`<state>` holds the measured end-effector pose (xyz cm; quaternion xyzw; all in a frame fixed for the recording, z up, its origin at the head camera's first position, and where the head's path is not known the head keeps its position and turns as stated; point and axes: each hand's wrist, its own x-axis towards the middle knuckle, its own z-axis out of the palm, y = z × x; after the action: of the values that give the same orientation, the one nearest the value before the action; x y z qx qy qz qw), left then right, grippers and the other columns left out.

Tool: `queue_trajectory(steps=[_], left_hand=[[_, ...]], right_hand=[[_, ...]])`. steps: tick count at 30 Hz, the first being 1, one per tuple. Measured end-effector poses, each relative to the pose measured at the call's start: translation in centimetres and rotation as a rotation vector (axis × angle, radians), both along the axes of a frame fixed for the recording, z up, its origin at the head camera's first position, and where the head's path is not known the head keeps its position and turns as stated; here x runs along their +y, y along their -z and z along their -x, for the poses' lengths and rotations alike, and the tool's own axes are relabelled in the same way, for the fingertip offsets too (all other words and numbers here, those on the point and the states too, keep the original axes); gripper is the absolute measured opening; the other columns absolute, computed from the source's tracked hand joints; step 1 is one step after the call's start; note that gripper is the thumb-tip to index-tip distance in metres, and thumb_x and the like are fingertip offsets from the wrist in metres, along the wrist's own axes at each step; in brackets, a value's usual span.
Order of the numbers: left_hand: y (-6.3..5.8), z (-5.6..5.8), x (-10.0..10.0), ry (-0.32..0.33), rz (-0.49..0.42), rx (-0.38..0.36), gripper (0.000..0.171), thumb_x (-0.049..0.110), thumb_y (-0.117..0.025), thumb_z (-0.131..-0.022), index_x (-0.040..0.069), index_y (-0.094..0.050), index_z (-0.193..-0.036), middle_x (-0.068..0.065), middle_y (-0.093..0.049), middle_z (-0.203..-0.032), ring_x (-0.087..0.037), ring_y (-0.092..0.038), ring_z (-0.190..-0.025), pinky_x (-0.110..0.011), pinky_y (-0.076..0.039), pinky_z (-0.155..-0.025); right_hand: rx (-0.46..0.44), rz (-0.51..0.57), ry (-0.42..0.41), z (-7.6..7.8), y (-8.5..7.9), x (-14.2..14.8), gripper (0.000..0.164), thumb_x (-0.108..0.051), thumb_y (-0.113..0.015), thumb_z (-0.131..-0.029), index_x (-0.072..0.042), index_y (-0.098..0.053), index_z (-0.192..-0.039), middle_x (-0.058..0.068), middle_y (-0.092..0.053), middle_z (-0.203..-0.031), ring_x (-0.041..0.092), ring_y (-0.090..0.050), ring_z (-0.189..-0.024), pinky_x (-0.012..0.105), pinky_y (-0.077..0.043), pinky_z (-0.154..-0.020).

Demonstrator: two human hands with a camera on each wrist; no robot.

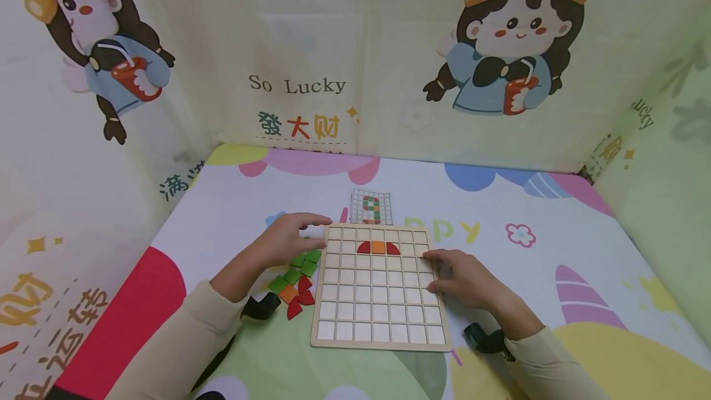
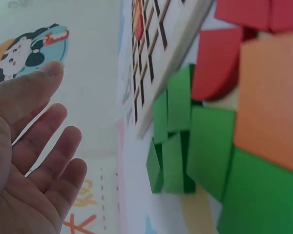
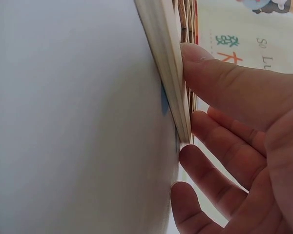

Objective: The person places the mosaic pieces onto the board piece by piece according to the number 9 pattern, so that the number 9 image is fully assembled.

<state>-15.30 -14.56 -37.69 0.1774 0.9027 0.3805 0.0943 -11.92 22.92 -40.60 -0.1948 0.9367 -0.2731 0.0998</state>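
Observation:
A wooden grid board (image 1: pixel 380 347) lies flat in front of me. In its second row from the far side an orange square tile (image 1: pixel 378 247) sits between two red quarter-round tiles (image 1: pixel 363 247). My left hand (image 1: pixel 289 238) is by the board's far left corner, thumb and fingers apart, holding nothing; the left wrist view shows it raised beside the green tiles (image 2: pixel 210 151). At the right edge of the board is my right hand (image 1: pixel 463 278). Its thumb (image 3: pixel 219 73) touches the rim in the right wrist view, with the fingers loosely bent and not wrapped round it.
Left of the board lies a loose pile of green square tiles (image 1: pixel 292 275), an orange tile (image 1: pixel 288 293) and several red quarter-round tiles (image 1: pixel 294 308). A small printed pattern card (image 1: pixel 355 202) lies behind the board. A patterned cloth (image 1: pixel 516 202) covers the table.

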Motion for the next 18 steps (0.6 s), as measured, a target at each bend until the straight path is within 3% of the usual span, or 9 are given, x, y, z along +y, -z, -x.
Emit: queue_trajectory(steps=[18], left_hand=[[1.6,1.0,-2.3,-0.029,0.057,-0.049,0.043,0.019,-0.072,-0.091,0.009,-0.065,-0.133,-0.014,-0.063,-0.131,-0.043,-0.055,-0.122,-0.05,-0.049,-0.096]], right_hand=[[-0.012,0.015,0.015,-0.1,-0.2,-0.1,0.057,-0.015,-0.083,-0.081,-0.002,-0.062,-0.132,0.017,-0.061,-0.131,0.04,-0.053,-0.123,0.057,-0.04,-0.102]])
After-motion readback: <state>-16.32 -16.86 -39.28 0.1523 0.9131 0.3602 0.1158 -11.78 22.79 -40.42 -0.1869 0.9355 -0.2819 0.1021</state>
